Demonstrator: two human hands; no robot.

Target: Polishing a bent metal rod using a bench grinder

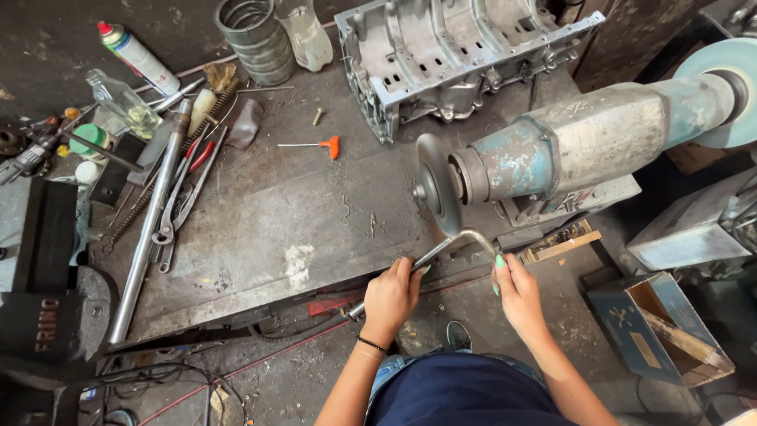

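We note first the steel workbench [300,229], dark and scarred, which carries everything else. On its right stands a bench grinder [583,146] with a worn blue-grey body, a thin grinding disc [438,185] on its near end and a pale wheel [729,87] at the far end. Behind it lies a cast aluminium engine case [457,59], open side up. Below right, off the bench, we record an open blue wooden box [658,331]. A long steel pipe [150,229] lies along the bench's left part, with pliers [185,193] beside it. At the far left we find a white spray can [138,57] with a red cap, a clear glass bottle [122,102], and a translucent plastic bottle [306,33] beside a ribbed metal can [256,30]. An orange-handled T-key [323,146] lies mid-bench. The bent metal rod [445,248] sits at the bench's near edge, its curved end just under the disc. The left hand [392,298] has its fingers wrapped tight around the rod's straight shank; the right hand [516,290] pinches the bent end, fingers closed on it.
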